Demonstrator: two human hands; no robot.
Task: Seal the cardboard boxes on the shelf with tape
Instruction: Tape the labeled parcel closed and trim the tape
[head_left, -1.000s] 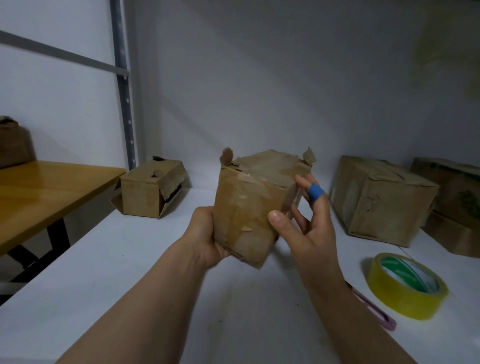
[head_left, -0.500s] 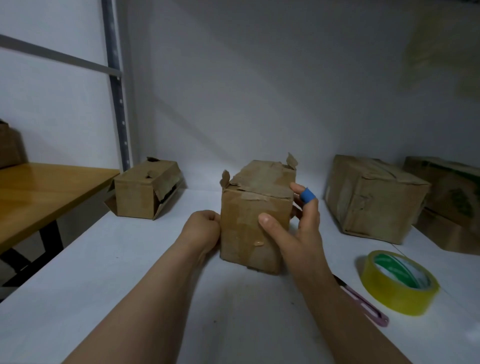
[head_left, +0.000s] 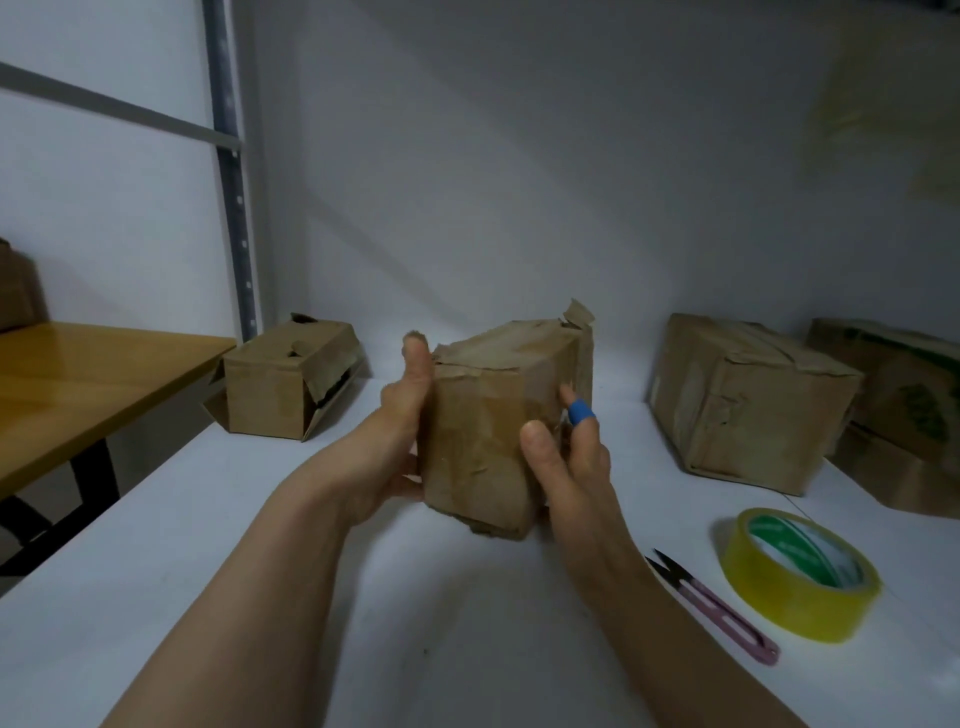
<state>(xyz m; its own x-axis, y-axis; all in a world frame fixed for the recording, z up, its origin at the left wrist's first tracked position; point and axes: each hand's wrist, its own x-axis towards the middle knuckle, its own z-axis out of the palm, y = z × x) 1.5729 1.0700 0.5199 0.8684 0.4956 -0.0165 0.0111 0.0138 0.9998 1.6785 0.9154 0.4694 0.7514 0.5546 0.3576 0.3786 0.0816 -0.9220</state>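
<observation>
The small crumpled brown cardboard box (head_left: 488, 441) is mid-shelf, right in front of us, clamped btwn both hands. We can't tell whether its low corner touches the white shelf board (head_left: 260, 571) or hangs just above it. It looks light, prob. near empty, w/ soft, worn walls that'd buckle under a hard squeeze, so we'd grip low on opposite side faces, near the edges where the card is stiffest, not on the torn top flaps. The left hand (head_left: 400, 431) presses the left face, thumb up along the edge, fingers hidden. The right hand (head_left: 566, 457), w/ a blue finger wrap (head_left: 577, 413), has its thumb on the near face and fingers round the right side. Vs. half a sec ago, the box is turned and tipped, and the left thumb, then tucked low, is raised. The yellow tape roll (head_left: 800, 577) and pink snips (head_left: 717, 608) lie to the right, near but apart.
</observation>
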